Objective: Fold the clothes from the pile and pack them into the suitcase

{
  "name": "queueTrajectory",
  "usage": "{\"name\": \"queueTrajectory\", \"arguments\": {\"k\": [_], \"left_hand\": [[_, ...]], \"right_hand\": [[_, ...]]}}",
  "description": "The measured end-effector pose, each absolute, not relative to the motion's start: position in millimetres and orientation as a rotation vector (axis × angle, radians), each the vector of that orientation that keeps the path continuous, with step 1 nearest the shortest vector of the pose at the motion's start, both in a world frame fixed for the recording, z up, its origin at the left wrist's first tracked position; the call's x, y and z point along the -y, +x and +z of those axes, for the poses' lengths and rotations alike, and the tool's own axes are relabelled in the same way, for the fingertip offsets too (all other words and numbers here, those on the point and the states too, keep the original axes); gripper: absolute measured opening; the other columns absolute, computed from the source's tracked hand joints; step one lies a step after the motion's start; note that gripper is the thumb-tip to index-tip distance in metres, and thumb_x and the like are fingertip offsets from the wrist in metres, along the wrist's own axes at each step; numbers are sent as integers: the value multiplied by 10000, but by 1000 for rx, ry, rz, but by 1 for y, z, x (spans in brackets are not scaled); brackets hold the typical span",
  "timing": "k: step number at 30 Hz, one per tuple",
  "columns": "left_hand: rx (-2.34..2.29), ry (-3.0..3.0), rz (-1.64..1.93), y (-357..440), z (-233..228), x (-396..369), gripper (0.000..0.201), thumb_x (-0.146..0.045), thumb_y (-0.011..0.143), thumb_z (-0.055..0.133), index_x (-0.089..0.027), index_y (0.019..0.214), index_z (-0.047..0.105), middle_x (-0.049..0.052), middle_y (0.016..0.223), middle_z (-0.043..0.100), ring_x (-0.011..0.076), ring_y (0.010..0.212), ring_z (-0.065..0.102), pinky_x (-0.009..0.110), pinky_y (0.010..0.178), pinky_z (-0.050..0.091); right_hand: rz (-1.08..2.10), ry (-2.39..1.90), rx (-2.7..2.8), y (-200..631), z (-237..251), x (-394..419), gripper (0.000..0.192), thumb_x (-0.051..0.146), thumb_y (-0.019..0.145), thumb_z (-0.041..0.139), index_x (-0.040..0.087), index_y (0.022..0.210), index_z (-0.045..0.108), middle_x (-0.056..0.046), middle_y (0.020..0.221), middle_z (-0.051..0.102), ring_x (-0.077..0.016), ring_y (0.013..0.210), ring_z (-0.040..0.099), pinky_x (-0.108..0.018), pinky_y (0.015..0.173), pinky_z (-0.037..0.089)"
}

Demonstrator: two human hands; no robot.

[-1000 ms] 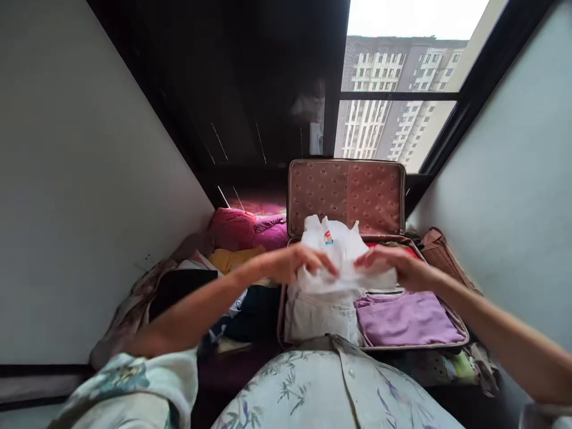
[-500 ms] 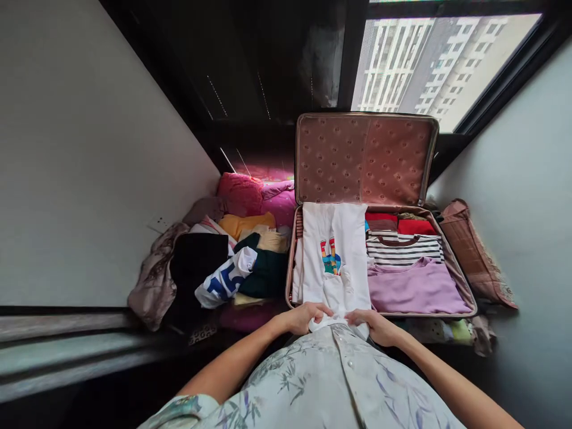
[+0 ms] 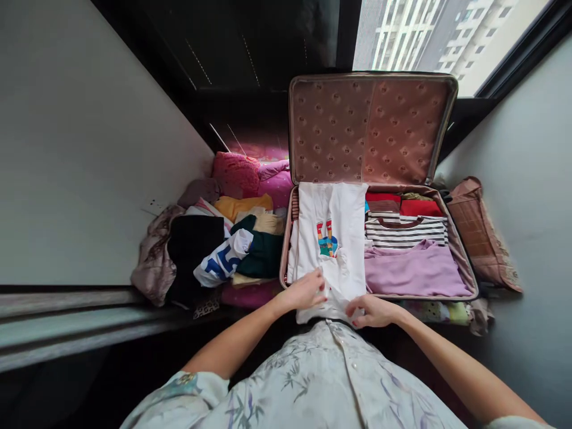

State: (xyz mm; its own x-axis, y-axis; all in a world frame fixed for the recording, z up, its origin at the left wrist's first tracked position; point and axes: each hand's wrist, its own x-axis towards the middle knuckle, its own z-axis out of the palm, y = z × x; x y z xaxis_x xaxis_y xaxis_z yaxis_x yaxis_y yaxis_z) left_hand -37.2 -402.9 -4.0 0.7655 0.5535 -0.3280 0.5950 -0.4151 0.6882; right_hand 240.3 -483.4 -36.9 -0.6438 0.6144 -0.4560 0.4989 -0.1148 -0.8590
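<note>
A white T-shirt with a colourful print lies lengthwise over the left part of the open suitcase, its lower end hanging past the front rim towards me. My left hand rests on the shirt's lower left part, fingers curled onto a rumpled bit of cloth. By the lower right edge is my right hand, with thumb and forefinger apart against the fabric. To the right in the case lie a folded lilac garment and a black-and-white striped top.
Left of the suitcase is a heap with a black garment, a white cloth with blue figures and a yellow garment. The lid stands upright before the window. A brown quilted item leans against the right wall.
Both hands have come off the bunched hem near my body; the left has moved forward onto the shirt. The hem now hangs flatter and wider. My view has tilted down slightly.
</note>
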Motion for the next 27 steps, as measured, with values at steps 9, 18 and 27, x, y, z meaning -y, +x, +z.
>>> {"name": "queueTrajectory", "arguments": {"k": [9, 18, 27], "left_hand": [[-1649, 1697, 459, 15, -56, 464, 518, -157, 742, 757, -206, 1221, 566, 99, 1175, 622, 281, 1150, 603, 438, 1040, 463], [-1856, 1630, 807, 3, -47, 497, 144, -187, 809, 533, -225, 741, 411, -15, 740, 496, 154, 725, 517, 269, 724, 436], [-1686, 1862, 598, 6, -61, 519, 182, -239, 898, 524, -215, 727, 467, 34, 844, 539, 184, 833, 551, 307, 810, 468]], "right_hand": [[1329, -1603, 1598, 211, -77, 477, 553, 384, 677, 758, 210, 1162, 558, -62, 1038, 646, -140, 656, 569, -308, 659, 493], [1271, -1406, 1562, 267, -46, 505, 279, 457, 804, 549, 247, 700, 396, 10, 642, 467, -145, 595, 441, -278, 562, 398], [1578, -2018, 1514, 406, -58, 516, 546, 700, 820, 354, 242, 552, 481, -84, 555, 599, -200, 464, 540, -306, 453, 345]]}}
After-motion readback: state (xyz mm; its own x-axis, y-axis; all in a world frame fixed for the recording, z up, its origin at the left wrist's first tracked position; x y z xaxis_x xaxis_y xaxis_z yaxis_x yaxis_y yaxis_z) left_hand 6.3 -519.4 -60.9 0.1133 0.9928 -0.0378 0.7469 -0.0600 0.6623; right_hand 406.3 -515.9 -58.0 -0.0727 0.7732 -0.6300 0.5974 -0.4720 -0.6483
